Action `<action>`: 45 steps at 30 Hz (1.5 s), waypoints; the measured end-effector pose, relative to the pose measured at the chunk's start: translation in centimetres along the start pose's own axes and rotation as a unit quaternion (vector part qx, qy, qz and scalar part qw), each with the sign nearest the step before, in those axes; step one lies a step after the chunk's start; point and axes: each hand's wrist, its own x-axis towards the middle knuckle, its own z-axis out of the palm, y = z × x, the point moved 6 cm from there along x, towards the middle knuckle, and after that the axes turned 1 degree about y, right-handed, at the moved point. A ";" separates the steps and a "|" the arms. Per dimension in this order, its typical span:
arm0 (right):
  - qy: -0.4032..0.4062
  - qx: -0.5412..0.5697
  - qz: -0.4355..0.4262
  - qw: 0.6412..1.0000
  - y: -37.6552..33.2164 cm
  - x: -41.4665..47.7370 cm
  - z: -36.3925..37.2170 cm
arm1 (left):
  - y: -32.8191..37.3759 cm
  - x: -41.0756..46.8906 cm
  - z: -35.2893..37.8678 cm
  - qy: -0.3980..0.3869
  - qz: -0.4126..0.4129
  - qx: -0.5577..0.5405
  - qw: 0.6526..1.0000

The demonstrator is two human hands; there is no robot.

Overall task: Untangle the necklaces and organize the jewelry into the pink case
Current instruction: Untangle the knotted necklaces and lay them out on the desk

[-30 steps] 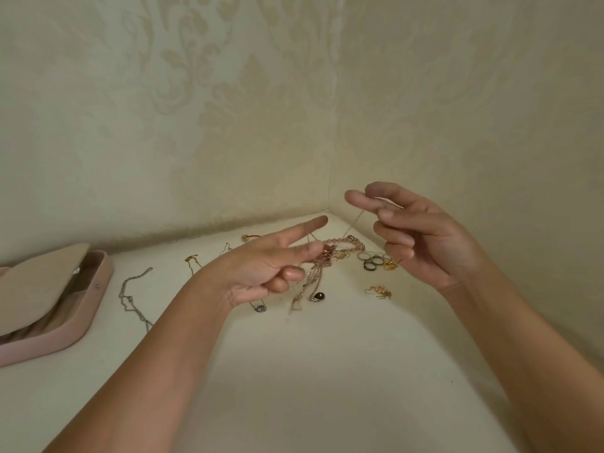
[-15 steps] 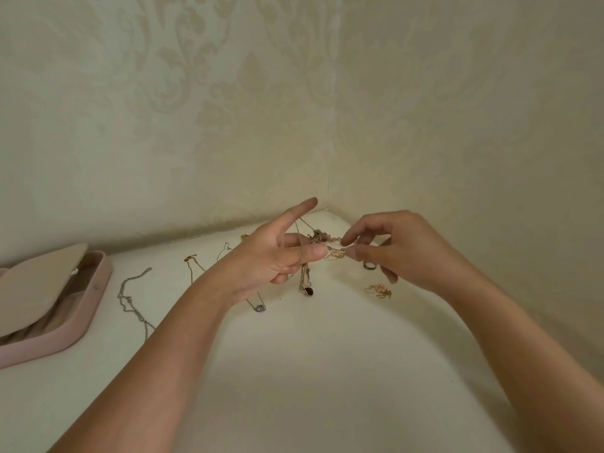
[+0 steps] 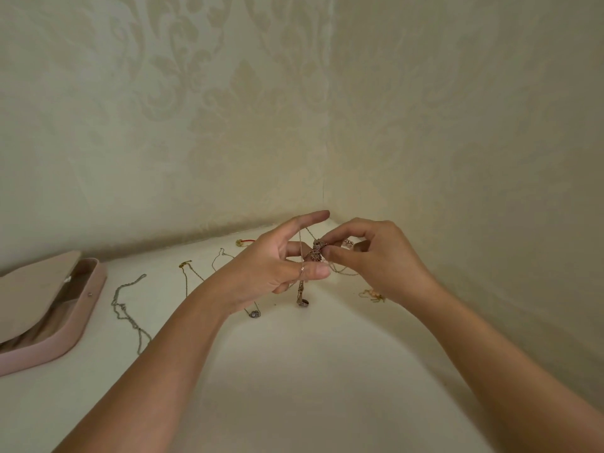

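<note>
A knot of tangled necklaces [image 3: 317, 250] hangs in the air between my two hands, near the wall corner. My left hand [image 3: 277, 269] has thin chains draped over its fingers, forefinger stretched out. My right hand [image 3: 372, 256] pinches the knot between thumb and forefinger. A strand with a dark pendant [image 3: 303, 302] dangles from the knot down to the white surface. The pink case [image 3: 75, 318] lies open at the far left, its lid tilted up.
On the white surface lie a silver chain [image 3: 127, 308], a gold chain [image 3: 188, 273], a small pale pendant [image 3: 254, 314], a red-corded piece [image 3: 245, 242] by the back wall and a gold piece [image 3: 372, 294] under my right wrist. Patterned walls close the corner.
My right hand came down from a raised, open pose to the knot and pinched it. The tangle rose off the surface, and my left hand's fingers curled into the chains.
</note>
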 end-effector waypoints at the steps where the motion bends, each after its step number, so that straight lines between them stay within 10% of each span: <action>1: 0.012 -0.003 -0.003 1.000 0.0 0.0 -0.1 | 0.0 0.0 0.0 -0.003 -0.002 -0.002 1.000; 13: -0.015 0.106 0.035 0.994 0.2 0.2 -0.5 | -0.5 0.1 0.5 -0.041 -0.027 -0.012 0.999; 19: 0.094 0.160 0.045 0.982 0.8 0.2 -1.8 | -0.5 -0.3 1.0 -0.130 -0.057 -0.064 0.988; 27: 0.208 0.408 0.121 0.881 2.5 1.0 -6.1 | -2.2 -1.1 1.6 -0.207 -0.141 -0.030 0.968; 45: 0.207 0.236 0.069 0.947 -0.3 -0.4 -8.0 | -1.3 -2.8 -2.9 -0.175 -0.134 -0.045 0.974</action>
